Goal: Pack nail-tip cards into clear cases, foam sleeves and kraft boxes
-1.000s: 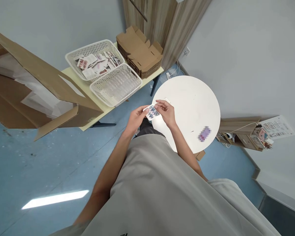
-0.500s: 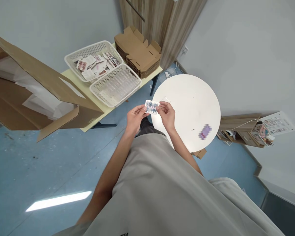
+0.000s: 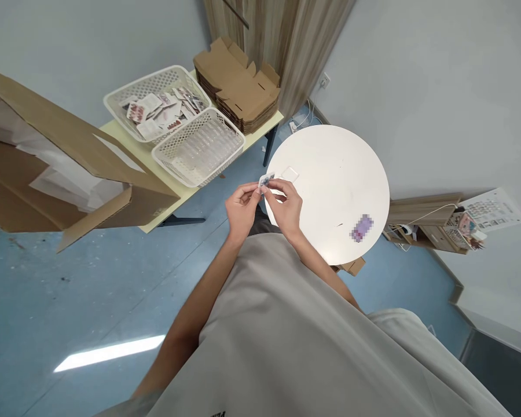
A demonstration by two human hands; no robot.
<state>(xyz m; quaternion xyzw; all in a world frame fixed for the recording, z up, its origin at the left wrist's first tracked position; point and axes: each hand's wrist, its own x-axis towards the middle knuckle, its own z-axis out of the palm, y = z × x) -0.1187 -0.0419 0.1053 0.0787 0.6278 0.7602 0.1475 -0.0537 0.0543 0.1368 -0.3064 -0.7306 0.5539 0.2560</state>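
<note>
A small card of press-on nails, patterned in blue, is held between my two hands over the near-left edge of the round white table. My left hand pinches its left side with thumb and fingertips. From the other side my right hand grips it too, its fingers covering much of the nails. The card is tilted, so only part of its face shows. Just beyond my right fingers, a clear plastic box lies on the table.
On a yellow table at the left stand a white basket of nail cards, a basket of clear plastic cases and a stack of flat cardboard boxes. A large open carton is nearer. A blurred purple object lies on the round table.
The nail card has turned from facing me to a tilted angle. My hands have come closer together, with the right fingers moving left over the card. The clear box shows more fully.
</note>
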